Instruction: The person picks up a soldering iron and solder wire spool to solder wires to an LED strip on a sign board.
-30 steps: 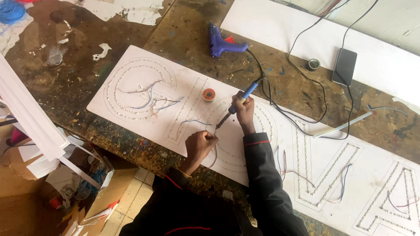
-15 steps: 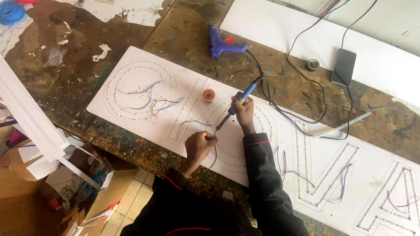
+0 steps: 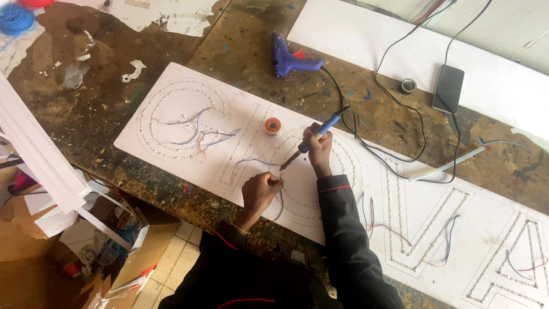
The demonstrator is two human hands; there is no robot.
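Right hand (image 3: 316, 146) is wrapped around a blue-handled soldering iron (image 3: 311, 139), held pen-style, tip angled down and toward the left hand, touching the white sign board (image 3: 366, 189) at the ring-shaped letter. Left hand (image 3: 260, 191), just below and left of the iron tip, has fingers pressed together, pinching a thin wire (image 3: 279, 197) at the joint; the wire curves down past the wrist. The board lies flat on the desk (image 3: 103, 114) under both hands, with letter outlines filled by rows of small LED dots. Progress, judged from this view: the letters left of the hands already carry looped red, blue and white wires, and the two letters to the right have some wires too, so wiring looks partly done; the ring letter under the hands is the one in work, and I can't tell how many joints are left. A small solder spool (image 3: 273, 126) sits just above the left hand on the board. Further beyond the right hand are a blue glue gun (image 3: 289, 57), a tape roll (image 3: 407, 86) and a dark phone (image 3: 448, 87).
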